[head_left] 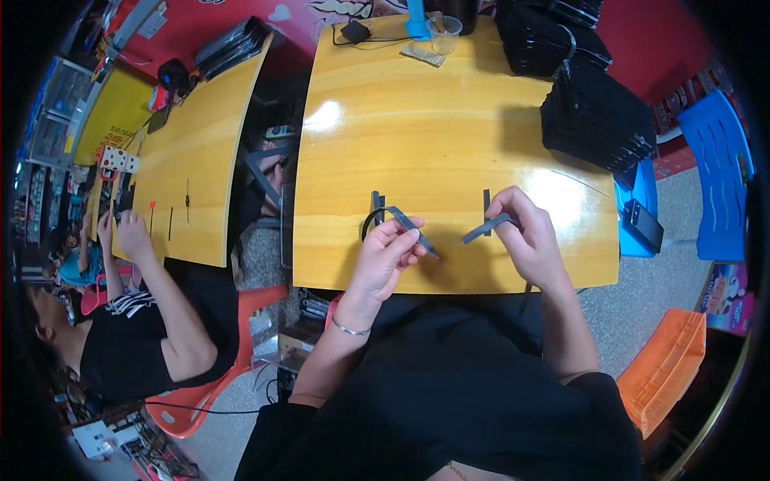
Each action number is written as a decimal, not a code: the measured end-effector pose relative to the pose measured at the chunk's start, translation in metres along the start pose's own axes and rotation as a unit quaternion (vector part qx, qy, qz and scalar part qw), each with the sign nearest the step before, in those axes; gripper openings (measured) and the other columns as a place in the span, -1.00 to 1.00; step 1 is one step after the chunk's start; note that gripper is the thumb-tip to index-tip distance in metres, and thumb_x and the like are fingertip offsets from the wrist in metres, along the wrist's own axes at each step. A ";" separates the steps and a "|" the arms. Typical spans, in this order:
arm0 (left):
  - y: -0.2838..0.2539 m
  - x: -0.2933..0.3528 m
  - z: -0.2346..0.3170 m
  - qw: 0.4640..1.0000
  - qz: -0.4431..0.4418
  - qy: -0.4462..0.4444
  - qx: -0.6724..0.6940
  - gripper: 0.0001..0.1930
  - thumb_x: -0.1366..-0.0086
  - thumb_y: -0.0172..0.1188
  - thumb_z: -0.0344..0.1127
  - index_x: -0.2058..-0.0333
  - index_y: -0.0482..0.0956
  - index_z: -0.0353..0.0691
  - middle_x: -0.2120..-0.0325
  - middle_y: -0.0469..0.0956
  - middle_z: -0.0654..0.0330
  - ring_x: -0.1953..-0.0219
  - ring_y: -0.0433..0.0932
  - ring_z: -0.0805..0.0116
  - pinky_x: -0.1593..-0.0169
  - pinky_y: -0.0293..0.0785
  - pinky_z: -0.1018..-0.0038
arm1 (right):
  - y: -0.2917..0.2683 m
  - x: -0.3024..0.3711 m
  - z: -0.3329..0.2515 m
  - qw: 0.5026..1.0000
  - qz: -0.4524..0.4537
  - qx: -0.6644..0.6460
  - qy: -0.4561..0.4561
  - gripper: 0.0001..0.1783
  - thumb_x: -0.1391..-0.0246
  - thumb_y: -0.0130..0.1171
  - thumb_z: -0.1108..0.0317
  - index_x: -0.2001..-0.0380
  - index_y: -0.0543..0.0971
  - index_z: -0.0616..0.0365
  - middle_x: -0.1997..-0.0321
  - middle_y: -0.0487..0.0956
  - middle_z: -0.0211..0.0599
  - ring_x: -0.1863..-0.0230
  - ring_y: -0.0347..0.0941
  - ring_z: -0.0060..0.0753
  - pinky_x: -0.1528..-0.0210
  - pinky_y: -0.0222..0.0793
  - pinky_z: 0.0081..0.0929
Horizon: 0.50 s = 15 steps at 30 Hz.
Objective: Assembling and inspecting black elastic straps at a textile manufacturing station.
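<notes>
Over the near part of the wooden table (417, 152), both my hands are raised, a short gap apart. My left hand (383, 264) pinches a flat dark grey strip (420, 236) between thumb and fingers, and a thin black band curves back from it. My right hand (529, 240) is closed on another dark grey strip end (480, 231), which points toward the left one. A dark tail hangs below my right hand. Whether the two pieces are joined I cannot tell. Short dark strips (375, 204) lie behind my left hand, and one more strip (487, 199) lies beside my right.
Stacks of black flat pieces (597, 116) stand at the back right. A clear cup (443, 34) and a small pale bundle (423, 54) sit at the back. A black phone (642, 226) rests on a blue chair. An orange crate (664, 370) stands right. Left, a co-worker (120, 329) works at another table.
</notes>
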<state>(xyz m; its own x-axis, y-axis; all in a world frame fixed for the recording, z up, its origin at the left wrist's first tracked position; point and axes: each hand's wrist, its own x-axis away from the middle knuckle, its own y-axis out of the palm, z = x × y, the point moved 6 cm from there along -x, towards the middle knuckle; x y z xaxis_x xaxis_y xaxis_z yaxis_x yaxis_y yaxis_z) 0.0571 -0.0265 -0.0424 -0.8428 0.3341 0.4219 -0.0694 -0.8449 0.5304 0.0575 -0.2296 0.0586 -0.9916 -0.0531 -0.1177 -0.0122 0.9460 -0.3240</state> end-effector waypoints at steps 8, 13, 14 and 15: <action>0.017 0.004 0.006 0.994 -0.001 0.100 -0.043 -0.86 -0.27 0.13 -0.45 0.19 0.51 -0.29 0.34 0.60 0.17 0.36 0.59 0.46 0.36 0.50 0.62 | 0.006 0.003 0.004 0.996 -0.081 0.042 -0.001 -0.82 -0.12 0.07 0.33 0.43 0.44 0.25 0.61 0.42 -0.20 0.52 0.43 -0.33 0.43 0.29 -0.47; 0.028 0.007 0.018 0.985 0.011 0.168 -0.038 -0.85 -0.28 0.11 -0.49 0.18 0.50 -0.33 0.24 0.60 0.04 0.27 0.61 0.39 0.22 0.57 0.53 | 0.012 0.001 -0.005 0.995 -0.087 0.046 0.016 -0.86 -0.17 0.00 0.40 0.37 0.47 0.26 0.53 0.50 -0.21 0.48 0.49 -0.33 0.42 0.32 -0.48; 0.029 0.007 0.018 0.985 0.012 0.169 -0.037 -0.85 -0.28 0.11 -0.49 0.18 0.50 -0.33 0.24 0.60 0.04 0.27 0.61 0.39 0.22 0.57 0.53 | 0.014 0.001 -0.006 0.995 -0.087 0.046 0.016 -0.86 -0.17 0.00 0.40 0.37 0.47 0.26 0.53 0.50 -0.21 0.48 0.49 -0.33 0.42 0.32 -0.48; 0.029 0.007 0.020 0.980 0.014 0.193 -0.044 -0.85 -0.28 0.11 -0.50 0.17 0.50 -0.33 0.24 0.60 0.03 0.27 0.61 0.38 0.21 0.57 0.52 | 0.015 0.002 -0.005 0.996 -0.077 0.017 0.032 -0.88 -0.17 0.01 0.43 0.33 0.49 0.26 0.50 0.53 -0.23 0.46 0.50 -0.39 0.41 0.34 -0.52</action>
<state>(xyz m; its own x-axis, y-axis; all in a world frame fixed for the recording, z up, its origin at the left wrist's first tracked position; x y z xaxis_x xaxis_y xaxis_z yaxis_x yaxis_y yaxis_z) 0.0599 -0.0406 -0.0091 -0.9829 0.1427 0.1165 -0.0758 -0.8897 0.4502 0.0549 -0.2137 0.0587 -0.9846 -0.1749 -0.0041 -0.1614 0.9168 -0.3652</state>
